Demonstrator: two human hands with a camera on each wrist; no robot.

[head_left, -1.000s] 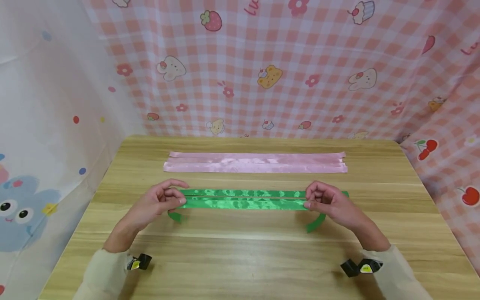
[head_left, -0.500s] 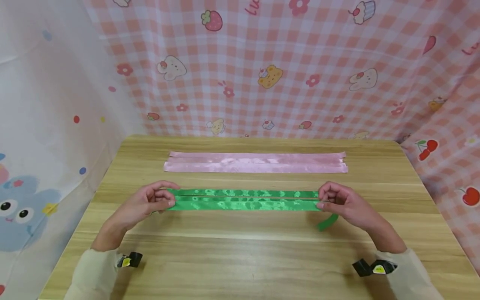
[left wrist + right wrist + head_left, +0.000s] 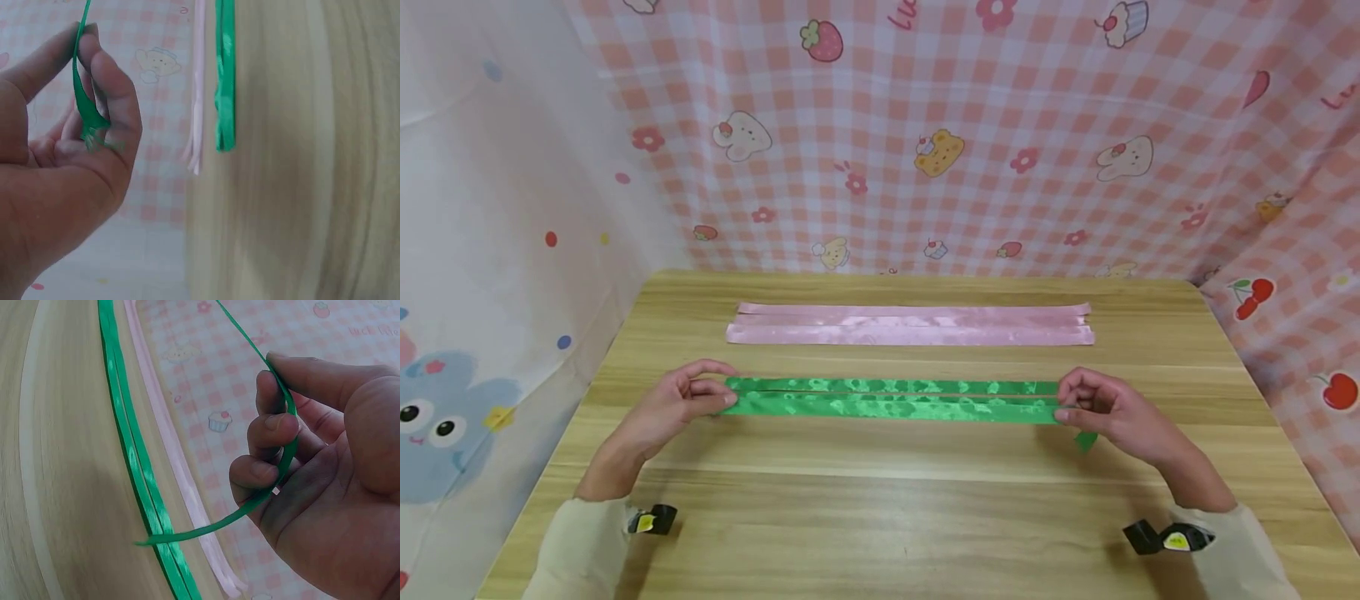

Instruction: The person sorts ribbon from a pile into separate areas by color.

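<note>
A shiny green ribbon [image 3: 887,409] is stretched straight between the two hands, above the table. My left hand [image 3: 672,408] pinches it close to its left end; in the left wrist view a frayed tip [image 3: 100,134] curls into the palm. On the other side, thumb and index finger of my right hand [image 3: 1116,417] pinch the ribbon, and a short tail [image 3: 200,534] passes over the other fingers and sticks out free. Behind it, more green ribbon [image 3: 887,387] lies flat on the table, partly covered by the held strip in the head view.
Several pink ribbons [image 3: 910,325] lie side by side farther back on the wooden table [image 3: 880,517]. A pink checked cloth [image 3: 895,208] hangs behind the table, and a white patterned cloth [image 3: 497,208] hangs at the left.
Both hands have slid outward along the green ribbon, left hand to the left and right hand to the right. The hanging left tail is gone from view; the right tail is shorter.
</note>
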